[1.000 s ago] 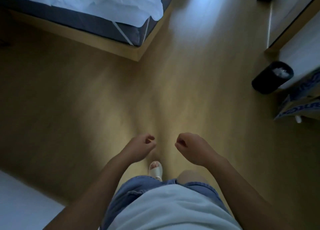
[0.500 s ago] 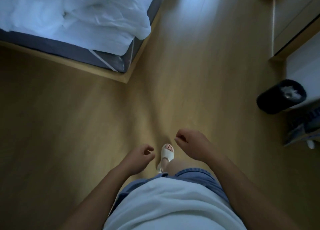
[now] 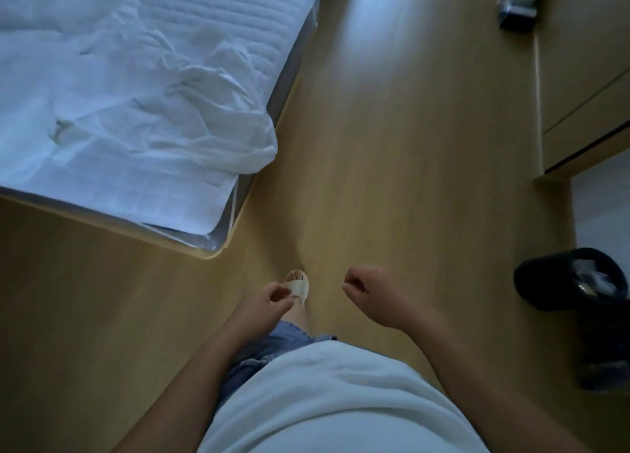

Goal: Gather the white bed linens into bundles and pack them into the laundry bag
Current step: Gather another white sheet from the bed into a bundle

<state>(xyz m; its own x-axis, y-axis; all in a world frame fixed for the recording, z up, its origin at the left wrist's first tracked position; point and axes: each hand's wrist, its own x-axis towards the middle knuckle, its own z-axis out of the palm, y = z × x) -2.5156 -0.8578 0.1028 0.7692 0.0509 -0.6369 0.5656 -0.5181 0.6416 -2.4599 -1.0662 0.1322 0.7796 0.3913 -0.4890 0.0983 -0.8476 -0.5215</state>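
Approach step, I judge: left hand (image 3: 269, 299) and right hand (image 3: 371, 292) hang empty, fingers loosely curled, nothing held. White bed linens (image 3: 136, 94) lie rumpled on the bed (image 3: 208, 253), well ahead and left of the fingers. Next move likely calls for reaching the near corner and bunching the cloth. Laundry bag not seen. Wooden floor (image 3: 392, 146); dark bin (image 3: 545, 282) right of the fingers; cabinet (image 3: 586, 77) beyond.

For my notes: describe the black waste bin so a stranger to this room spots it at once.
Find the light wooden cabinet along the right side. On the wooden floor at its near end sits a round black waste bin. Its open top shows pale crumpled litter, unlike the flat dark object beside it.
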